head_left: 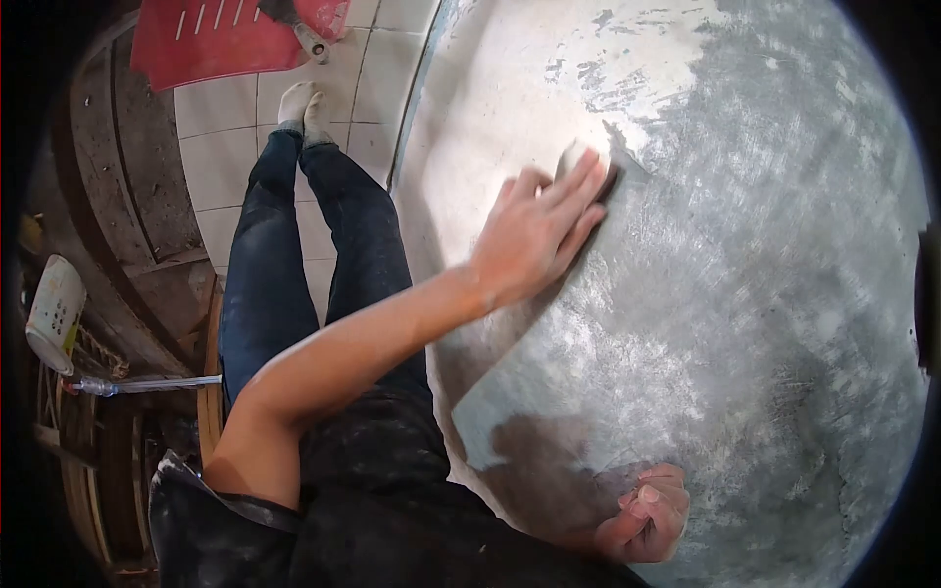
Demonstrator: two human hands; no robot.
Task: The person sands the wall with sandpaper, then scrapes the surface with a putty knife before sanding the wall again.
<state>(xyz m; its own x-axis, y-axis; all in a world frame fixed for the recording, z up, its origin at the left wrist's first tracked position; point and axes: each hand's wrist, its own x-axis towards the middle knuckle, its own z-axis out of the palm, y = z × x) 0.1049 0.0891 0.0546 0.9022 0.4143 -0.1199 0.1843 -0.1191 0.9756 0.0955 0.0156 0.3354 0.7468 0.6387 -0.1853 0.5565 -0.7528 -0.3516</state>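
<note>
My left hand reaches across to a plastered surface, mottled grey with white patches. Its fingers press a small flat pad against that surface; the pad shows a pale side and a dark edge, and the rest is hidden under the fingers. Lower down, my right hand is closed, fingers curled inward, close in front of the grey part of the same surface. I cannot tell what, if anything, is inside it. Shadows of my arm and hand fall on the plaster.
A red slotted plastic stool stands on white floor tiles, with a scraper lying on it. My feet are near it. At left are a white tub, a clear-ended rod and wooden boards.
</note>
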